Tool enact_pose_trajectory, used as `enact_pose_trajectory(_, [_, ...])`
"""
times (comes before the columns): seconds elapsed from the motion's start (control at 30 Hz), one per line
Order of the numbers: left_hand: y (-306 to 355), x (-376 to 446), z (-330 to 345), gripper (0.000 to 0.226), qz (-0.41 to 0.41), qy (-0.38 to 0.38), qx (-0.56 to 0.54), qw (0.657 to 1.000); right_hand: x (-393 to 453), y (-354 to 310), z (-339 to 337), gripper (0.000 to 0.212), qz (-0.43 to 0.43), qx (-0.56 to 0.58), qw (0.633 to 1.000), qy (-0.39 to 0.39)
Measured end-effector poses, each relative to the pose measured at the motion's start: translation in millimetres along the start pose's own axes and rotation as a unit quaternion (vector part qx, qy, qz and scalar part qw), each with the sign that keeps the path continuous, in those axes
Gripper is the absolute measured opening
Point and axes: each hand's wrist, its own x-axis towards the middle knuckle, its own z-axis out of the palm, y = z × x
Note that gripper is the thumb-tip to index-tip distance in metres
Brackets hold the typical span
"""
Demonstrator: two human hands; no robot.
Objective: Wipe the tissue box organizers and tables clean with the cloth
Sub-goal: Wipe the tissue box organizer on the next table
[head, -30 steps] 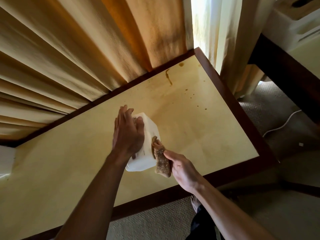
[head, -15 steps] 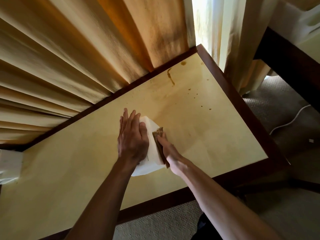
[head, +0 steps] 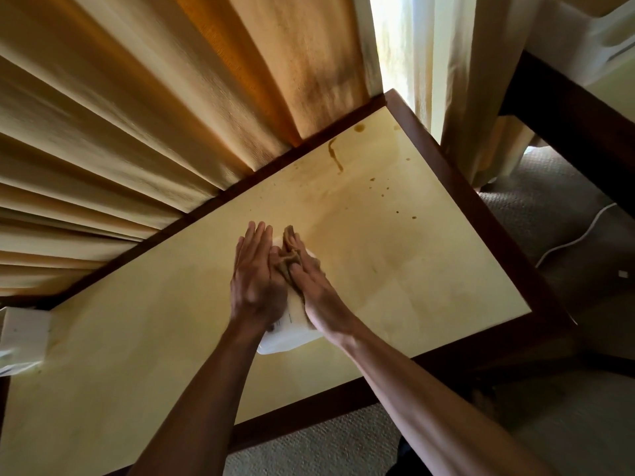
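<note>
White tissue box organizer (head: 292,334) is sitting mid-table (head: 429,269), near the front edge — left hand (head: 256,280) bracing it, fingers flat and extended, gripping nothing. Right hand (head: 314,293) is pressing the brown cloth (head: 288,250) onto it, fingers extended. Risk: the light box sliding off — brace is loose.

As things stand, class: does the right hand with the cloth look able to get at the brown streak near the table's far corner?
Probably yes. The right hand presses the cloth on the white organizer; only bare table top lies between it and the brown streak, though it looks like a stretch.
</note>
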Motion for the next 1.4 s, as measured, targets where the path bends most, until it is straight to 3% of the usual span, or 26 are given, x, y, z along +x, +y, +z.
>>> enact_pose_trajectory(0.17, [0, 0, 1, 0.059, -0.011, 0.010, -0.018, 1.000, -35, 16, -1, 0.046, 0.039, 0.065, 0.997, -0.030])
enact_pose_trajectory(0.33, [5, 0, 0, 0.060, -0.022, 0.012, -0.012, 1.000, -56, 20, -3, 0.052, 0.070, 0.024, 0.997, -0.017])
enact_pose_trajectory(0.6, [11, -4, -1, 0.059, -0.013, 0.022, 0.020, 0.999, -32, 46, -5, 0.098, 0.183, 0.012, 0.982, 0.036])
enact_pose_trajectory(0.73, [10, -4, -1, 0.059, -0.009, 0.023, 0.019, 1.000, -13, 46, -13, 0.083, 0.228, 0.011, 0.972, 0.058])
enact_pose_trajectory(0.83, [8, -3, 0, 0.058, -0.007, 0.023, 0.014, 1.000, 4, 43, -14, 0.083, 0.236, 0.019, 0.968, 0.081])
enact_pose_trajectory(1.03, [9, -3, -1, 0.057, -0.006, 0.025, -0.006, 1.000, 39, 53, -16, 0.100, 0.173, 0.022, 0.982, 0.078])
enact_pose_trajectory(1.2, [5, -3, 0, 0.058, -0.014, 0.020, -0.021, 0.999, 20, -8, -1, 0.042, 0.054, -0.033, 0.997, 0.045])
enact_pose_trajectory(1.3, [2, -2, 1, 0.057, -0.014, 0.020, -0.026, 0.999, 7, -5, -1, 0.047, 0.007, -0.007, 0.999, 0.033])
enact_pose_trajectory(1.4, [4, -1, 0, 0.058, -0.016, 0.022, -0.027, 0.999, -6, 11, -1, 0.048, 0.017, 0.012, 0.999, 0.032])
